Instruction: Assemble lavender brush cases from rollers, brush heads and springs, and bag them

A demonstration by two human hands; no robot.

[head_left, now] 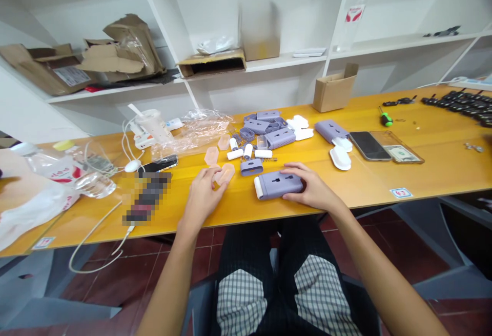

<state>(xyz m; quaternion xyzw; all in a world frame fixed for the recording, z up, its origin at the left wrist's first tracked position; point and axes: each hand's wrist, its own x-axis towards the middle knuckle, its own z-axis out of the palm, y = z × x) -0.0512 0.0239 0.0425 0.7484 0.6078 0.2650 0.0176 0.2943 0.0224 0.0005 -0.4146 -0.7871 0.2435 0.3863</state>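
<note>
My right hand [309,187] is closed around one end of a purple plastic housing [274,184] that lies on the table. The housing has two dark keyhole-shaped slots on top and a white rounded part at its left end. With thumb and fingers, my left hand [205,192] grips a translucent pinkish plastic cap [226,173] on the tabletop. Beyond the hands are a short purple sleeve [251,167], several white cylinders [263,154], small springs and two more translucent caps [211,156].
Several purple housings [280,138] and white caps [299,127] are heaped at the back. To the right lie another housing [331,131], a white oval cap [340,158], a phone [369,145] and a screwdriver [386,118]. Crumpled clear plastic [188,133] and a cable [89,236] lie leftward.
</note>
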